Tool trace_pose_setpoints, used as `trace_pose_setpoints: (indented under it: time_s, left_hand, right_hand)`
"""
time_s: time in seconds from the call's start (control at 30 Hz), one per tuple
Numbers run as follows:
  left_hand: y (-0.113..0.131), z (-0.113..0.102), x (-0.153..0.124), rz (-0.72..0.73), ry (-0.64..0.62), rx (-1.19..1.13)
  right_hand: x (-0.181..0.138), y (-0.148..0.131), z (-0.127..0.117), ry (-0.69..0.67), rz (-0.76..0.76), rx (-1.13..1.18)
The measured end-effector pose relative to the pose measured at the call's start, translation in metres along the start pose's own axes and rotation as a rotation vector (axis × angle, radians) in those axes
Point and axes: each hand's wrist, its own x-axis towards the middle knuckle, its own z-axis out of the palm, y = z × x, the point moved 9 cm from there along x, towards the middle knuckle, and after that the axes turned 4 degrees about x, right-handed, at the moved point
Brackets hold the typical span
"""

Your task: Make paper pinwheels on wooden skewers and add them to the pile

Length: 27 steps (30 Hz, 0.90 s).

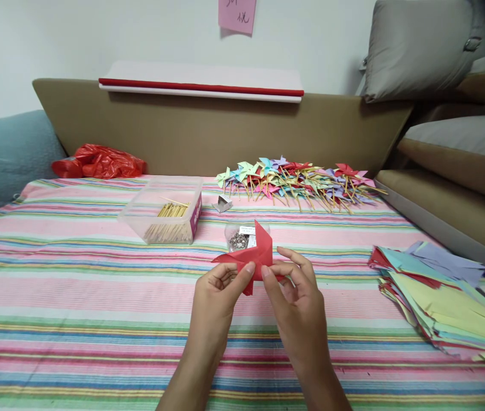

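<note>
Between my two hands is a red paper pinwheel point(263, 251), its blades folded toward the centre, with no stick visible on it. My left hand point(221, 288) pinches its lower left part between thumb and fingers. My right hand point(296, 291) grips the lower right side, thumb tip on the paper and some fingers raised. Just behind the pinwheel, partly hidden by it, sits a clear round tub point(236, 233) of small metal pieces, too small to make out, with a white label inside.
A clear plastic box point(161, 228) of wooden sticks stands left of centre, near a small silvery piece point(223, 204). Finished coloured pinwheels point(294, 180) are heaped at the back. Cut paper sheets point(448, 302) lie stacked at right. A red plastic bag point(101, 161) rests back left; cushions point(460, 148) border the right.
</note>
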Motion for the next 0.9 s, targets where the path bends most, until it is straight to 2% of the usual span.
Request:
trace_pose_setpoints:
  time_s: [0.57, 0.63, 0.77, 0.9]
  left_hand:
    - [0.002, -0.004, 0.003, 0.018, 0.024, -0.003]
    - [0.005, -0.018, 0.007, 0.038, 0.115, -0.063]
    - [0.013, -0.064, 0.014, 0.063, 0.377, -0.325]
    - [0.021, -0.087, 0.016, 0.076, 0.434, -0.496]
  right_hand:
    - [0.000, -0.002, 0.004, -0.026, 0.023, -0.005]
    - [0.001, -0.001, -0.001, -0.004, 0.038, 0.023]
    - [0.007, 0.013, -0.022, 0.093, 0.128, 0.042]
    - [0.012, 0.041, -0.035, 0.079, 0.271, -0.006]
